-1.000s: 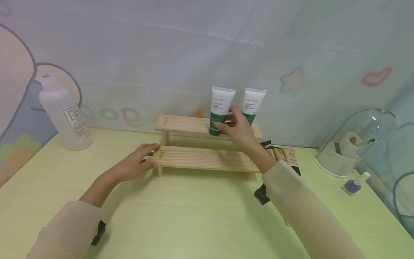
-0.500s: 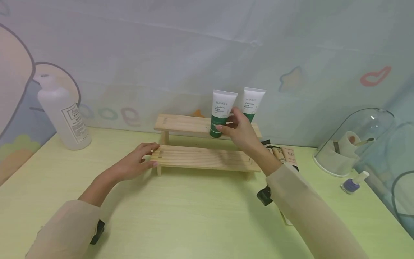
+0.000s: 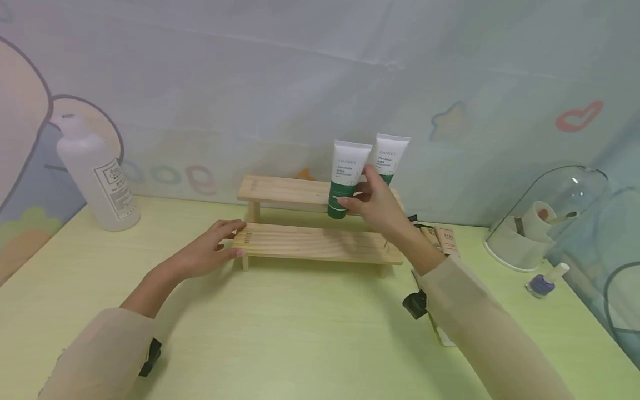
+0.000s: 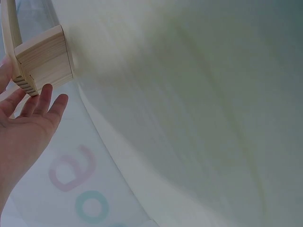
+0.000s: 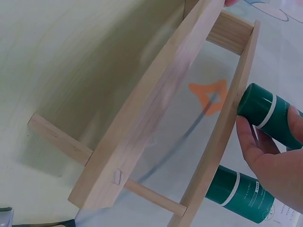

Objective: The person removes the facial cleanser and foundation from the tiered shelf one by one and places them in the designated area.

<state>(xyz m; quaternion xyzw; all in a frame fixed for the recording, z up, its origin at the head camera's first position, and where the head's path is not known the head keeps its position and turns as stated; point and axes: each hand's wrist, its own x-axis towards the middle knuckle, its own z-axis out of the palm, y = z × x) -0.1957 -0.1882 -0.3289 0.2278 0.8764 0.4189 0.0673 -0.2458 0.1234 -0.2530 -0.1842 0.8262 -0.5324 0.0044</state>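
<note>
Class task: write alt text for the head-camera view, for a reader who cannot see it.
A person's right hand grips a white-and-green cosmetic tube at the upper tier of a two-tier wooden shelf on a pale green table. The left hand rests on the shelf's lower left end; a matching second tube stands behind.

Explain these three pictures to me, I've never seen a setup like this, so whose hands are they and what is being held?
They are a person's two bare hands, filmed by three cameras: one on the head looking down, and one on each wrist looking at that hand's work. On a pale green table stands a two-step wooden rack. The left hand rests with straight fingers against the rack's left end, also seen in the left wrist view. The right hand grips a white and green tube at the upper step; a second tube stands behind it. Also there: a white bottle and a small nail polish bottle.
</note>
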